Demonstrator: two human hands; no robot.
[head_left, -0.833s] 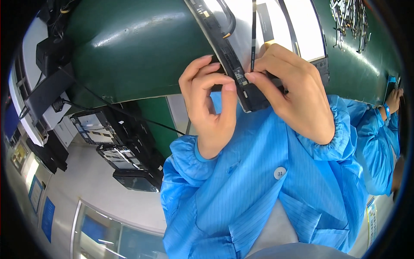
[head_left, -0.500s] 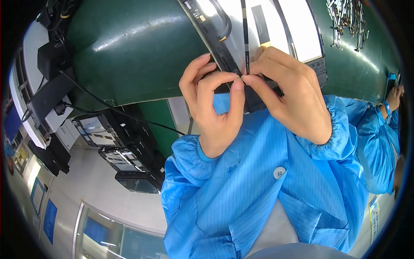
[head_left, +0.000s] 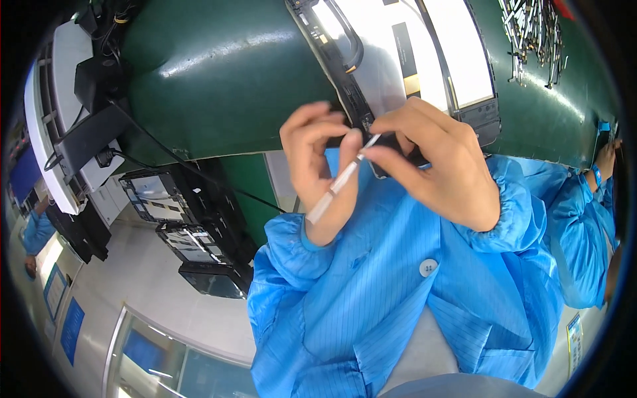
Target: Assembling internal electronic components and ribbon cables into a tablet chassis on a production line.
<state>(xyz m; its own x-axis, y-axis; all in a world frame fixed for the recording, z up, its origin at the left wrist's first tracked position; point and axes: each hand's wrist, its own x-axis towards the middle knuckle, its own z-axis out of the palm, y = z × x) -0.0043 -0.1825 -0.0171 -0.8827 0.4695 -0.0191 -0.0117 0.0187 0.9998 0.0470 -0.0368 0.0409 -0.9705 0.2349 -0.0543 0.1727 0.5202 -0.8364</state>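
A flat panel with a black frame (head_left: 345, 79) and a pale face lies on the green table (head_left: 219, 86), its near edge at my hands. My right hand (head_left: 438, 166) pinches the upper end of a thin white strip (head_left: 335, 186) right at that edge. The strip slants down and left across the palm of my left hand (head_left: 318, 172). The fingers of my left hand are apart, and one fingertip touches the strip near the frame. Both my sleeves are blue.
Several thin metal parts (head_left: 531, 33) lie on the table at the far right. A co-worker's blue sleeve (head_left: 584, 225) and hand reach in from the right. Black flat devices (head_left: 186, 232) are stacked below the table, beside a white machine (head_left: 53, 132) with cables.
Earlier both hands pinched the frame's near edge around a thin dark upright strip. Now the left fingers have spread and a white strip hangs slanted from my right hand's pinch.
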